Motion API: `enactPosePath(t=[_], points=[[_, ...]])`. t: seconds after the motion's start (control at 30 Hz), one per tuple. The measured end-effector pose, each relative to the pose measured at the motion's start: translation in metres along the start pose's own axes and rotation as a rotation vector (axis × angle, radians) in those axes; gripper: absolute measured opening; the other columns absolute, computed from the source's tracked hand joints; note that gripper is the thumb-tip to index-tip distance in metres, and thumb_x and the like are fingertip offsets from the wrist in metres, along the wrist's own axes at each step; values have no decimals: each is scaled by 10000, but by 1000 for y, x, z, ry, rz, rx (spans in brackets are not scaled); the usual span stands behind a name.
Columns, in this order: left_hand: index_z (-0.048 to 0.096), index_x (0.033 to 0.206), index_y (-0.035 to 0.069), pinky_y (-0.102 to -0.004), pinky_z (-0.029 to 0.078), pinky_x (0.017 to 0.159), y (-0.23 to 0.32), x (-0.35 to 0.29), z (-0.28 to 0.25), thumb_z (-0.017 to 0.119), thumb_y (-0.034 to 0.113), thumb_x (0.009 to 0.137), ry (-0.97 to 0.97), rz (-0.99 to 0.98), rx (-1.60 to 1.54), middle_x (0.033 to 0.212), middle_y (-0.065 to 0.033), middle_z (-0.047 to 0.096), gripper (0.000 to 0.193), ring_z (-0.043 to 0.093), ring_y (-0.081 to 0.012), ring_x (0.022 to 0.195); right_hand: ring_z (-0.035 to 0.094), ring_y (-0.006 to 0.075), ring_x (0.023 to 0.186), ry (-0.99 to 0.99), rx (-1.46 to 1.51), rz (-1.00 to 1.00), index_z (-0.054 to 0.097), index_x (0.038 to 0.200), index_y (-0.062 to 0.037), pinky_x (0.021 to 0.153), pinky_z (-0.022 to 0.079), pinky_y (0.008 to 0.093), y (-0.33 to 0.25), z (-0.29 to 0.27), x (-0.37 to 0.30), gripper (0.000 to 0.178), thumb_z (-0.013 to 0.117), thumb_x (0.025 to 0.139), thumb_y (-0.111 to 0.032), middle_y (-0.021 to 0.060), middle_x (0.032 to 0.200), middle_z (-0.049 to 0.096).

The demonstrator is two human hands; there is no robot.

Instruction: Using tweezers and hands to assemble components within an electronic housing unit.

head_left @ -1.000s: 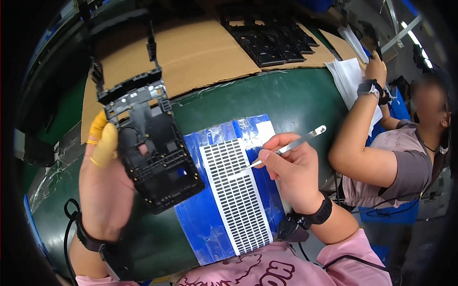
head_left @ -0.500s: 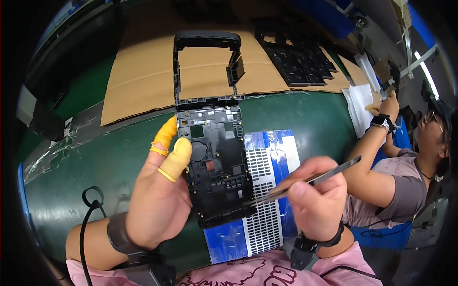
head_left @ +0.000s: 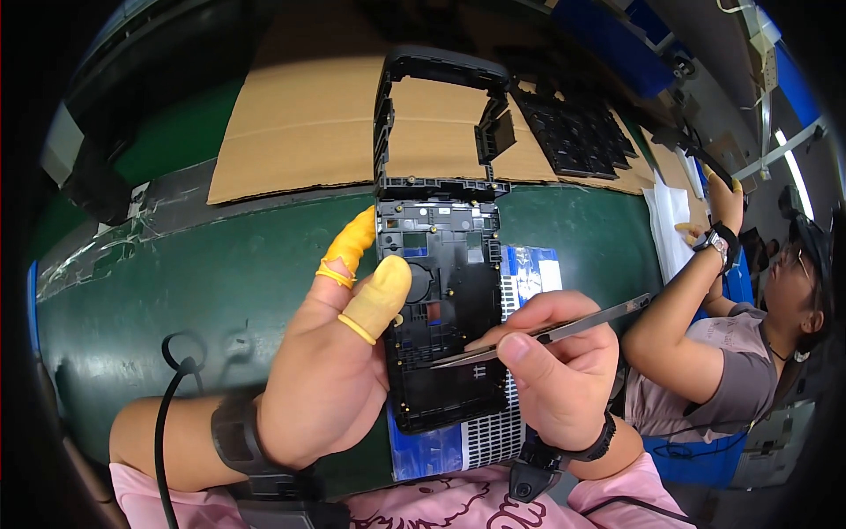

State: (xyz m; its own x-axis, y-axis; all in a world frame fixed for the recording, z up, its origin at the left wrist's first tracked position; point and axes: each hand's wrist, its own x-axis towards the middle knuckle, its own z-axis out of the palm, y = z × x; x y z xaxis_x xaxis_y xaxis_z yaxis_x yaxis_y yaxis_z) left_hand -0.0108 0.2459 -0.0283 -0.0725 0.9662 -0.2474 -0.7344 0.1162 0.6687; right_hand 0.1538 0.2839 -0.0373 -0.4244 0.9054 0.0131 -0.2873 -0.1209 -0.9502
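Observation:
My left hand (head_left: 339,379), with yellow finger cots on the thumb and index finger, grips the left edge of a black plastic housing (head_left: 449,300). The housing has an open rectangular frame at its far end and a ribbed panel with small brass-coloured spots at the near end. In my right hand (head_left: 564,379) is a pair of metal tweezers (head_left: 586,324), pinched between thumb and fingers. Their tips lie over the lower part of the panel; whether they hold anything I cannot make out. Below the housing lies a blue-backed sheet of small black rectangular stickers (head_left: 480,448).
Brown cardboard (head_left: 300,132) covers the far side of the green table (head_left: 194,282). Several black plastic parts (head_left: 577,132) lie on it at right. A co-worker (head_left: 705,353) sits to the right beside white sheets (head_left: 668,220). A black cable (head_left: 160,432) rises near my left forearm.
The housing and my left hand have shifted right. The tweezer tips have moved from the panel's lower right edge inward, further left across it.

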Motion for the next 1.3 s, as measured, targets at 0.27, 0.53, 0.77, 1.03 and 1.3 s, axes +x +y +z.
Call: enactPosePath(t=[0.27, 0.53, 0.77, 1.03, 1.3], points=[[234, 1328, 128, -344, 457, 842, -1, 1, 2, 426, 259, 913, 29, 23, 11, 1167, -78, 468, 476, 519, -182, 1001, 595, 123, 763, -6, -51, -10, 534, 947, 61, 667, 478, 202, -1, 0, 2, 194, 589, 761, 74, 101, 858, 593], [125, 1363, 147, -369, 398, 923, -2, -1, 1, 572, -101, 635, -109, 44, 91, 1197, -112, 438, 890, 486, -243, 1070, 593, 117, 766, 0, -54, -19, 532, 945, 67, 673, 486, 212, -2, -4, 0, 186, 592, 769, 60, 98, 855, 587], [91, 1382, 155, -358, 395, 913, 0, 2, -2, 486, -152, 577, -101, 126, 156, 1277, -90, 348, 948, 441, -235, 1120, 573, 110, 686, 113, 61, -156, 527, 892, 25, 579, 445, 192, -15, -14, 2, 144, 594, 765, 26, 119, 789, 611], [280, 1317, 70, -363, 392, 931, 24, 22, -5, 478, 245, 862, -90, 287, 173, 1244, -65, 430, 527, 456, -194, 1103, 488, 47, 530, 293, -169, 70, 530, 918, 25, 461, 351, 155, 16, -59, 8, 152, 578, 773, 26, 76, 719, 601], [348, 1274, 50, -344, 395, 929, 20, 25, -12, 372, 237, 920, -41, 205, 12, 1212, -62, 471, 401, 482, -185, 1089, 495, 32, 515, 284, -230, 86, 535, 900, 23, 436, 346, 144, 23, -61, 11, 130, 578, 778, 4, 81, 701, 614]])
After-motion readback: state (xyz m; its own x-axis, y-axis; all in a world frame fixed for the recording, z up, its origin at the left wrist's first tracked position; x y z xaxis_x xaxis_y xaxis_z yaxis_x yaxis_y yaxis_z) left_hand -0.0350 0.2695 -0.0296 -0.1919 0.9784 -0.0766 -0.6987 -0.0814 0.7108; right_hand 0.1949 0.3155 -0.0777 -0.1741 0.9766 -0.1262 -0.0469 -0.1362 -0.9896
